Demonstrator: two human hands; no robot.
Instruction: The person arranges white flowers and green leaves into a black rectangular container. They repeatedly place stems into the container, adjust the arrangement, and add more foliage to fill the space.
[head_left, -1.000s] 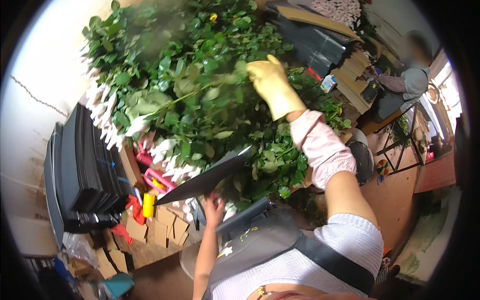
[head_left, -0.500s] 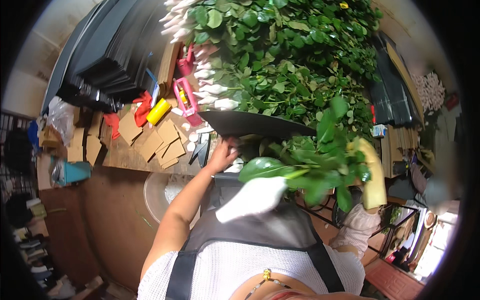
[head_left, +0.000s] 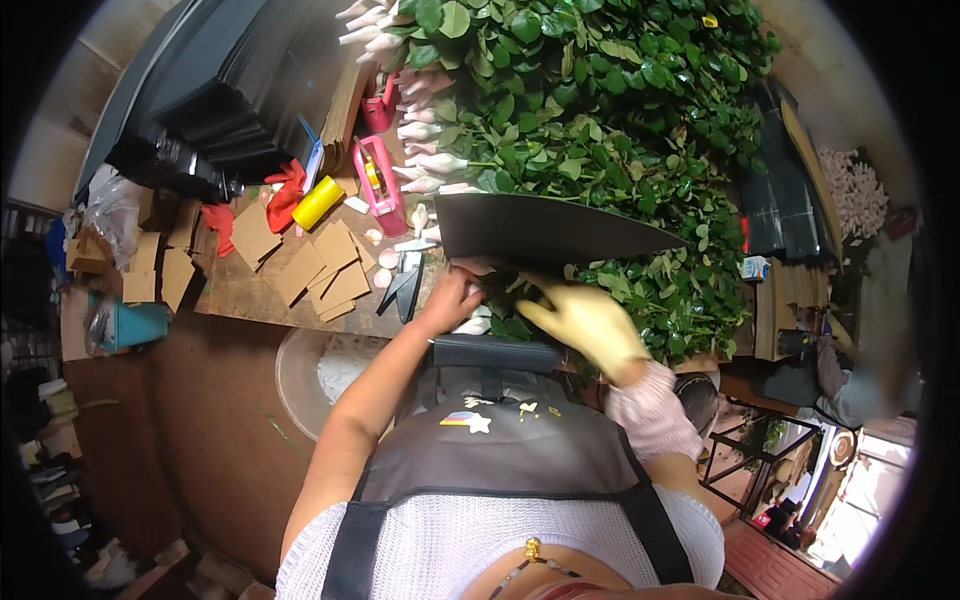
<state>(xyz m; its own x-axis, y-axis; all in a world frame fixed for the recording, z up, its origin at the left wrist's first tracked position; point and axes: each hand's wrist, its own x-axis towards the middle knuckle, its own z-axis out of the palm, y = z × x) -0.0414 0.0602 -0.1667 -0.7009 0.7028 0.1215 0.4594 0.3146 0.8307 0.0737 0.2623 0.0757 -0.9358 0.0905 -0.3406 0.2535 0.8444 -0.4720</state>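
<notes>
My bare left hand (head_left: 453,299) is curled at the near left end of a black sheet (head_left: 555,228). A pale rose head shows at its fingertips, but what the fingers hold is partly hidden. My right hand (head_left: 590,322), in a yellow glove, reaches over the leafy stems just below the sheet. Its thumb is apart from the fingers, whose tips are in shadow. White rose heads (head_left: 474,322) lie beside my left hand. Behind the sheet is a big heap of leafy rose stems (head_left: 600,150), with pale heads (head_left: 440,162) at the left.
Left of my hands lie black scissors (head_left: 403,290), cardboard pieces (head_left: 335,265), a pink tape dispenser (head_left: 380,190) and a yellow roll (head_left: 318,204). Stacked black sheets (head_left: 240,100) stand at the back left. A tub (head_left: 300,375) is below the table edge.
The white-headed rose stem that was over my apron has left that spot. My gloved right hand has come in from the right to the stems. The black sheet stands higher and farther right.
</notes>
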